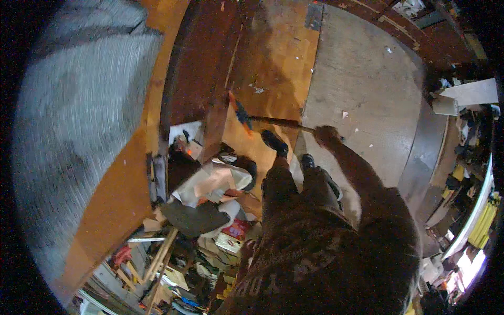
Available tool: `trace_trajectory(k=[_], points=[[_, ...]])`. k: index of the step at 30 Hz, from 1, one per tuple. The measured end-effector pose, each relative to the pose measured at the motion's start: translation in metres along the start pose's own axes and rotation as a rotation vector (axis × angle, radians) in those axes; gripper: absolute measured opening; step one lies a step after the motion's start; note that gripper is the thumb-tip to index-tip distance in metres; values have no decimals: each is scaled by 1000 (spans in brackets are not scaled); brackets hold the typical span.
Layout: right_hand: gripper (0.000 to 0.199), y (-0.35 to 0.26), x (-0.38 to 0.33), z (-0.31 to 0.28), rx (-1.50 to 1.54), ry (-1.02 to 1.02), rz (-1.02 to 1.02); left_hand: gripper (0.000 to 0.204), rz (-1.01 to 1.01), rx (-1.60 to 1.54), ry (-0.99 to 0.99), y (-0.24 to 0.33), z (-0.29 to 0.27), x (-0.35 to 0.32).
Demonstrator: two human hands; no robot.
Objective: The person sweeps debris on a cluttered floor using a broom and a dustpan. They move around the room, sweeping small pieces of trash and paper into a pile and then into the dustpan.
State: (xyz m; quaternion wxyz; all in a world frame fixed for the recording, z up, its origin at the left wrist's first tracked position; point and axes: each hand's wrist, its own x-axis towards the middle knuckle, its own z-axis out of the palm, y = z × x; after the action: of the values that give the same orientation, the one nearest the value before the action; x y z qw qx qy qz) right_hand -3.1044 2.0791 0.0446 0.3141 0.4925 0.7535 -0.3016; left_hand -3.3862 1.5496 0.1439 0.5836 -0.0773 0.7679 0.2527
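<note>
Simply one right hand (326, 135) tight around one long-handled tool (283, 123), two shoes (274, 142), one left hand (247, 252), grip unclear.

The floor (336, 63) changes at a straight seam: a worn grey board (373, 84) spreads beyond the grip of the right hand (326, 135) and to its right, while an orange-brown wooden stretch (294, 68) runs to the grip's left. One white scrap (345, 114) lies just beyond the grip, slightly right; another white bit (388, 50) sits well beyond. Pale crumpled litter (258, 90) dots the brown wood, beyond and left. Nearer the body, left of the grip, stand two dark shoes (274, 142).
</note>
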Motion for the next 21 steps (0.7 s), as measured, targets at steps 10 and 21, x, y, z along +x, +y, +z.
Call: trace_trajectory(k=[10,21], points=[[25,171,65,48,37,247,554,35,-59,91,237,159,-74,-4],[23,89,17,-127,99,276,188,37,97,214,-151,318,15,135]])
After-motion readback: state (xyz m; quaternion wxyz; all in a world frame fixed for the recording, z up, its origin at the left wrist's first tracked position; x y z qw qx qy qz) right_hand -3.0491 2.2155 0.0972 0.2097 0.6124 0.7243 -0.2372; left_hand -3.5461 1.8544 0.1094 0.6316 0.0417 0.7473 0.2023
